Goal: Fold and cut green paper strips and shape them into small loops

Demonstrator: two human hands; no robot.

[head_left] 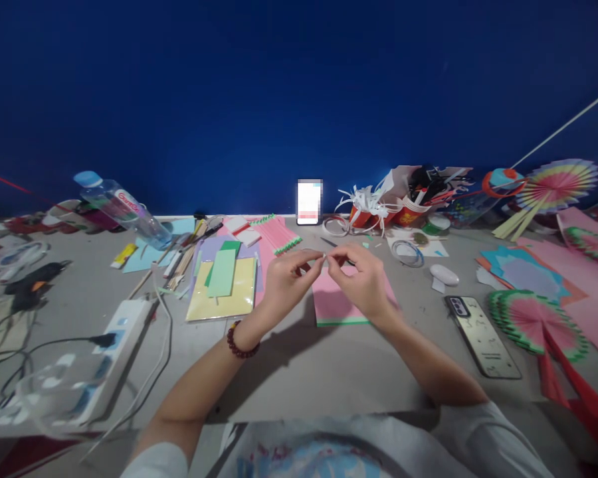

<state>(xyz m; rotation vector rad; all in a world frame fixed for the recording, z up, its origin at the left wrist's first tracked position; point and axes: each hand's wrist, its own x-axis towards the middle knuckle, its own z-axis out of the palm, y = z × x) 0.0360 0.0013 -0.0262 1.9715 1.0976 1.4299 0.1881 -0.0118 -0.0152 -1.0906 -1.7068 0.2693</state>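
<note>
My left hand (290, 280) and my right hand (361, 279) are raised together above the grey table (299, 372), fingertips pinched and meeting over a small thin pale thing (325, 256) that I cannot make out. A dark red bead bracelet (240, 342) sits on my left wrist. Under the hands lies a pink sheet with a green lower edge (336, 307). Just beyond the left hand is a pleated pink paper piece with green tips (278, 236).
Yellow, purple and green paper sheets (224, 285) lie left of the hands. A power strip (114, 345), a glue gun (30, 282) and a water bottle (122, 207) are at left. A phone (482, 335), folded paper fans (535, 322) and red cups (403, 212) sit right. Another phone (309, 202) stands at the back.
</note>
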